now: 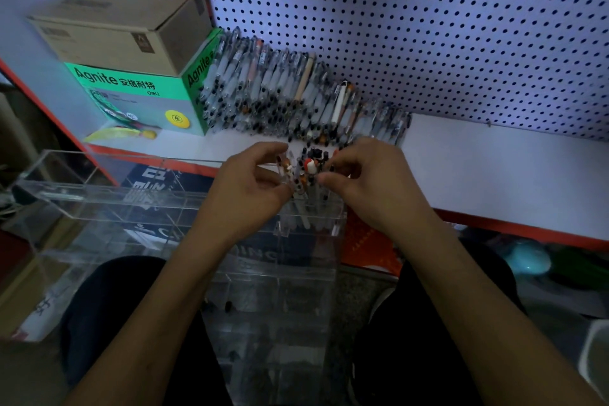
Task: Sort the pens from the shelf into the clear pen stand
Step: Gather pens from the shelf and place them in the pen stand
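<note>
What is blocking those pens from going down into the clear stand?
Nothing visible. The left hand and right hand hold the bundle of pens directly over an open compartment of the clear acrylic pen stand.

— Dim in here, isn't it? Everything carries a cold blue-violet cast, brightest on the pegboard (428,26) up at one o'clock.

— And the shelf (494,168) at three o'clock catches that same pale light. Down at six o'clock it all sinks into murk.

— The clear pen stand (108,208) at nine o'clock shows faint glints along its edges, little more.

— Soft all over, too. The pens (280,89) at twelve o'clock smear together, and the shelf edge bows toward the corners.
</note>
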Demonstrator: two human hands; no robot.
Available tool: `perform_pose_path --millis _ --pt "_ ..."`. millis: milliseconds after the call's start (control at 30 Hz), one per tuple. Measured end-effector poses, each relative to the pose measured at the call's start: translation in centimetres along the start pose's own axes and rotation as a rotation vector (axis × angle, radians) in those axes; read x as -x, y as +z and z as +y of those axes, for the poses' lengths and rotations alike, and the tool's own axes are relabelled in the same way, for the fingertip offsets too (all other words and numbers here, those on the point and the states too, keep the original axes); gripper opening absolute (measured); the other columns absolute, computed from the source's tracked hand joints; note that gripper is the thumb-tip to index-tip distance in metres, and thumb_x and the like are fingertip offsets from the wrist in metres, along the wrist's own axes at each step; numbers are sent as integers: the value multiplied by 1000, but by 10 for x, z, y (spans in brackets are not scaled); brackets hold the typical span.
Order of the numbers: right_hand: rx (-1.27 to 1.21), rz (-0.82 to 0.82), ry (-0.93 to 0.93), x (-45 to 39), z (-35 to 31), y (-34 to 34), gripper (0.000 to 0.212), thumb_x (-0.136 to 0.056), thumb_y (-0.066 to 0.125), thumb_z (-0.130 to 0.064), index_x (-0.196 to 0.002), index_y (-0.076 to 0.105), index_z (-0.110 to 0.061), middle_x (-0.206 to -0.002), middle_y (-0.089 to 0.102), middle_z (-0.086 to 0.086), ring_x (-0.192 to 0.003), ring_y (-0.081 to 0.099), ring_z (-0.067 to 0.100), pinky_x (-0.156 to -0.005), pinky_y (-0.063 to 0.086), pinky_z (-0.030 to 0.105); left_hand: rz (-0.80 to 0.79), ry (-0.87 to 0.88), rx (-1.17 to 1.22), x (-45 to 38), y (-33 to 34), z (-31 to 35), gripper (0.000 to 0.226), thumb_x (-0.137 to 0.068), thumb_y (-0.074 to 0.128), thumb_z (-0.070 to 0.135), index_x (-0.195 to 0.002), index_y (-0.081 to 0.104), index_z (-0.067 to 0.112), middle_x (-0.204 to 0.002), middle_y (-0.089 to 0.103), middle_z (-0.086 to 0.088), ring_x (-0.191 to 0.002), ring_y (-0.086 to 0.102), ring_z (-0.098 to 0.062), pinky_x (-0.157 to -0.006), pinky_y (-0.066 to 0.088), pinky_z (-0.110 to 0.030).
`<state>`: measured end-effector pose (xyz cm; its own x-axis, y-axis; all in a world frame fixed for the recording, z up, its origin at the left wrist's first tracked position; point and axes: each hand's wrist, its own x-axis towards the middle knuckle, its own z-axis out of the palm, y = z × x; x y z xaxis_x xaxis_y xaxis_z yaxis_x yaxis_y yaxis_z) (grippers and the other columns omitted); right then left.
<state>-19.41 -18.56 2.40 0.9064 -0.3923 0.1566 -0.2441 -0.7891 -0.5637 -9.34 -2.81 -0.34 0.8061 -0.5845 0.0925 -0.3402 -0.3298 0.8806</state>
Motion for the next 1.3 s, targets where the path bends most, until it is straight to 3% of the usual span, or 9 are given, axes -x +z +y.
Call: perform_pose_path --millis 167,333,433,633,733,867,1000,1133,1300 --pt "8 -41 34 5 5 3 23 -85 74 -34 -97 70 -15 -84 63 -3 -73 55 7 -62 44 16 -89 -40 104 -1 -6 -5 74 -78 78 4 -140 43 27 -123 57 6 -91 63 -6 -77 56 -21" --pt "-152 -32 209 10 16 0 66 -71 82 -49 -119 42 -28 -101 54 -8 -82 56 7 -61 44 21 -199 -17 -158 -14 -11 1 81 -76 82 19 -144 40 26 -120 52 12 -89 60 -3 -72 51 -19" --pt "-87 -144 158 -2 12 -3 84 -69 83 -51 -138 41 -29 -118 53 -8 -90 54 9 -61 37 16 -230 19 -181 -20 -11 1 71 -75 82 18 -138 48 25 -121 60 7 -87 64 -7 -79 56 -32" --pt "-78 -166 46 -15 2 2 54 -71 86 -34 -115 57 -25 -99 55 -12 -77 52 0 -63 41 14 -179 111 -176 -19 -4 9 46 -80 75 8 -120 62 25 -101 63 18 -79 63 -1 -75 58 -29" --pt "-214 -114 34 -13 1 0 49 -70 87 -32 -110 59 -30 -95 63 -12 -72 62 4 -67 53 24 -138 152 -104 -19 -8 14 47 -80 74 3 -116 62 31 -100 65 18 -80 64 -3 -74 57 -25" --pt "-225 -187 16 -12 6 2 67 -74 85 -34 -131 51 -32 -114 53 -18 -77 63 0 -75 57 27 -216 110 -74 -17 -10 9 53 -81 74 4 -113 55 41 -103 62 23 -85 64 -1 -74 54 -16" --pt "-229 -227 64 -9 18 -4 79 -76 83 -33 -143 42 -31 -126 52 -18 -83 63 0 -80 55 24 -181 53 -8 -14 -9 -3 63 -80 68 -9 -127 54 31 -109 62 14 -88 63 -4 -70 54 -18" --pt "-387 -201 85 -6 26 -14 62 -80 79 -25 -136 51 -29 -124 60 -15 -85 66 1 -82 57 24 -48 113 -2 -13 -20 2 61 -81 62 -11 -125 58 31 -123 59 12 -99 58 -2 -70 56 -22" --pt "-470 -19 126 -15 31 -25 30 -87 73 -22 -116 66 -25 -103 69 -12 -84 67 2 -78 53 22 -37 241 -3 -22 -29 26 43 -89 59 -5 -108 64 33 -107 68 17 -95 64 0 -76 52 -14"
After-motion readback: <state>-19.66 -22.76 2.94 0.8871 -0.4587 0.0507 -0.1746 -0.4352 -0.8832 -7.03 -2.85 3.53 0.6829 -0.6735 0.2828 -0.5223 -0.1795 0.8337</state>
